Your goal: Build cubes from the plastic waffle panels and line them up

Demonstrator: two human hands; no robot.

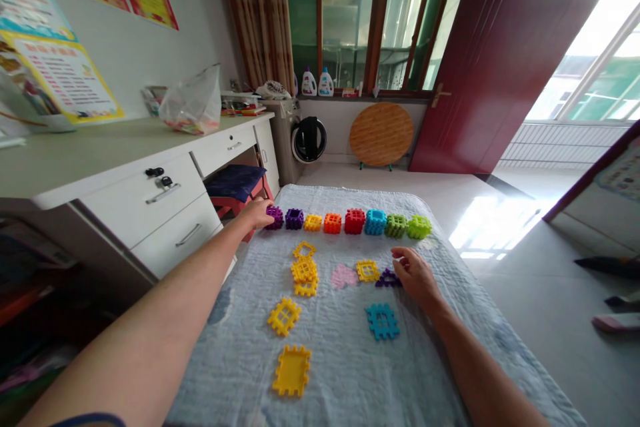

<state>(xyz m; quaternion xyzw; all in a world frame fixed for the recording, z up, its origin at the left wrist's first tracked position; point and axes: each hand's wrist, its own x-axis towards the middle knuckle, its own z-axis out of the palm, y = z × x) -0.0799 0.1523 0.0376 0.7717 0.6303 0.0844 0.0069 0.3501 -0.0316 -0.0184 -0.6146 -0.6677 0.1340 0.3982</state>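
My left hand (259,213) is at the far left end of a row of interlocking plastic blocks, its fingertips gripping a purple block (274,217). Beside it stand a dark purple block (295,218), a small yellow one (313,222), an orange one (333,223), a red one (355,221), a blue one (376,221) and two green ones (396,225). Over the cloth, my right hand (414,275) holds nothing, fingers loosely bent and apart. A purple triangular piece (387,278) lies at its fingertips, with a yellow window piece (368,271) just left.
Several flat yellow pieces (284,317) lie on the cloth-covered table (335,360), some overlapping. A solid yellow square (292,371) is nearest me, and a blue lattice piece (383,321) lies to the right. Left stand a white desk (150,213) and a stool (236,181).
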